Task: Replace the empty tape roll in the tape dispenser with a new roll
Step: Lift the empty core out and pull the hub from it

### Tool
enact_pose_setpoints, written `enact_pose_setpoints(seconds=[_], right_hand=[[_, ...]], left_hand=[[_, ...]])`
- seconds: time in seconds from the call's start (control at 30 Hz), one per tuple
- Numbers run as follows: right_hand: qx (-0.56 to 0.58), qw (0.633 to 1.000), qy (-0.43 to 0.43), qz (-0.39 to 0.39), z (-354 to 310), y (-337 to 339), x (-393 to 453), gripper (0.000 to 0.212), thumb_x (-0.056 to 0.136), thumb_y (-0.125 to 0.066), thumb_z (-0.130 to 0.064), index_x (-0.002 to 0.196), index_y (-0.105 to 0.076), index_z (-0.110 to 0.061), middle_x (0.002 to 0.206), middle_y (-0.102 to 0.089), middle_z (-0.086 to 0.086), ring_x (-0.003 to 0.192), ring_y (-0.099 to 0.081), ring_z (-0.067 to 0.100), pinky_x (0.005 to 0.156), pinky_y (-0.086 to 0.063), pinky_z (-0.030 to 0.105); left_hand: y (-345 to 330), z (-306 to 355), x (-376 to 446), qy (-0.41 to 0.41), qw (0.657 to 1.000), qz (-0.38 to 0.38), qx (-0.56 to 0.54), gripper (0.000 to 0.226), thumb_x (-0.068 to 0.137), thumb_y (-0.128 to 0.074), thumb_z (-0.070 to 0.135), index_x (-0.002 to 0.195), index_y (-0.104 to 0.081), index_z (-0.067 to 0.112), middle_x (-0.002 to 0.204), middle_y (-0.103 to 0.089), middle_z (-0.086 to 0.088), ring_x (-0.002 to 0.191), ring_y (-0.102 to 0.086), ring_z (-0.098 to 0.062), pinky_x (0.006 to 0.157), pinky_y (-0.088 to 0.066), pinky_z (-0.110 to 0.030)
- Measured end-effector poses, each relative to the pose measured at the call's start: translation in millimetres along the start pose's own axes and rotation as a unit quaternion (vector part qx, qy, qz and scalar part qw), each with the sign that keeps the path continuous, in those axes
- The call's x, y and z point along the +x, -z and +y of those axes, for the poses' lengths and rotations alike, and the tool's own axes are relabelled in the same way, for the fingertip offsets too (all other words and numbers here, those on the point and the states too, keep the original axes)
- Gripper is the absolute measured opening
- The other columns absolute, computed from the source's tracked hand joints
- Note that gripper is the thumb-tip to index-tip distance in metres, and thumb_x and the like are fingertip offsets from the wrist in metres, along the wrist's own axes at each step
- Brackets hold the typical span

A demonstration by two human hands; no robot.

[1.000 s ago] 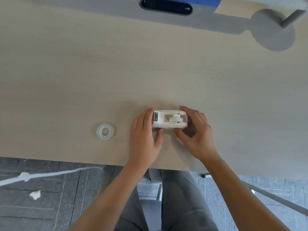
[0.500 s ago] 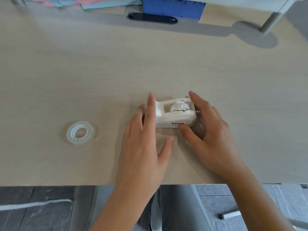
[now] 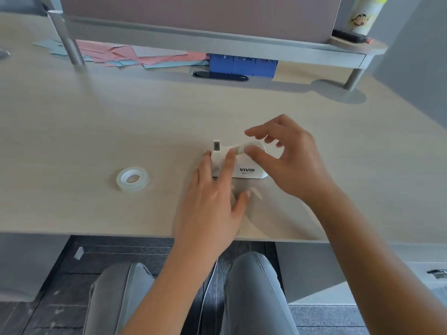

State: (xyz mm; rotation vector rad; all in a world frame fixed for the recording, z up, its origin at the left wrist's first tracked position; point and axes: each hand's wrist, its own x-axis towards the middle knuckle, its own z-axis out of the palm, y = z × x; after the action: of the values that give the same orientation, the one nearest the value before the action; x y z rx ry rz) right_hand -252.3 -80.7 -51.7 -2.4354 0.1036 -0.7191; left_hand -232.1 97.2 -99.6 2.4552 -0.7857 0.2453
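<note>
The white tape dispenser (image 3: 246,170), marked VIVID, stands on the desk (image 3: 96,131) with its cutter end to the left. My left hand (image 3: 212,201) lies against its left front, fingers spread on the cutter end, steadying it. My right hand (image 3: 292,163) hovers over the dispenser's right half, thumb tip touching the blurred empty roll core (image 3: 240,149) in the top slot and index finger raised just above it. The new clear tape roll (image 3: 132,178) lies flat on the desk, well left of both hands.
Pink and blue papers (image 3: 135,55) and a blue box (image 3: 243,65) sit at the desk's back under a raised shelf (image 3: 217,42) on metal legs. A dark cable slot (image 3: 220,76) lies behind the dispenser. A bottle (image 3: 365,15) stands on the shelf's right end.
The view tilted up, showing the back shelf. My right hand left the dispenser's right side and rose over its top slot. My left hand stayed at the cutter end.
</note>
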Motion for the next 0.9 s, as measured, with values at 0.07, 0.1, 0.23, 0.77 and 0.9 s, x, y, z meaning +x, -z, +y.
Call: enact_pose_setpoints(seconds=[0.07,0.1,0.23,0.77,0.9], right_hand=[[-0.044,0.996,0.017,-0.070,-3,4,15,0.024,0.090,-0.076,-0.037,0.111,-0.080,-0.025,0.102,-0.067,-0.002,0.090,-0.063,0.010,0.076,-0.041,0.006],[-0.061,0.993,0.020,-0.099,-4,6,21,0.023,0.090,-0.075,-0.039,0.107,-0.081,-0.026,0.102,-0.068,-0.001,0.089,-0.064,0.011,0.075,-0.041,0.006],[-0.077,0.984,0.036,-0.158,-4,16,33,0.015,0.091,-0.076,-0.035,0.101,-0.082,-0.025,0.097,-0.068,-0.002,0.081,-0.063,0.005,0.070,-0.042,0.005],[0.114,0.993,-0.018,0.009,17,-2,2,0.007,0.098,-0.070,-0.012,0.103,-0.075,-0.014,0.105,-0.077,-0.005,0.090,-0.068,0.010,0.079,-0.053,0.024],[0.140,0.989,-0.014,0.055,8,4,3,0.006,0.100,-0.069,-0.012,0.105,-0.073,-0.011,0.104,-0.077,-0.001,0.093,-0.071,0.014,0.087,-0.057,0.034]], left_hand=[[0,0,0,0.003,1.000,-0.004,-0.003,0.074,0.095,-0.051,0.055,0.160,-0.021,0.034,0.164,-0.028,-0.015,0.149,-0.034,-0.034,0.114,-0.043,-0.047],[0,0,0,0.003,1.000,-0.003,-0.002,0.074,0.096,-0.051,0.055,0.160,-0.021,0.034,0.164,-0.029,-0.015,0.149,-0.034,-0.034,0.114,-0.043,-0.046],[1,1,0,-0.007,1.000,0.003,0.012,0.075,0.096,-0.053,0.053,0.161,-0.020,0.032,0.163,-0.032,-0.017,0.148,-0.035,-0.034,0.115,-0.042,-0.045],[-1,2,-2,0.010,1.000,0.013,0.006,0.074,0.093,-0.053,0.057,0.158,-0.021,0.038,0.167,-0.024,-0.011,0.149,-0.034,-0.033,0.109,-0.048,-0.046],[3,2,-3,0.000,0.997,0.051,-0.056,0.075,0.092,-0.059,0.052,0.159,-0.027,0.038,0.171,-0.015,-0.004,0.154,-0.019,-0.022,0.115,-0.040,-0.042]])
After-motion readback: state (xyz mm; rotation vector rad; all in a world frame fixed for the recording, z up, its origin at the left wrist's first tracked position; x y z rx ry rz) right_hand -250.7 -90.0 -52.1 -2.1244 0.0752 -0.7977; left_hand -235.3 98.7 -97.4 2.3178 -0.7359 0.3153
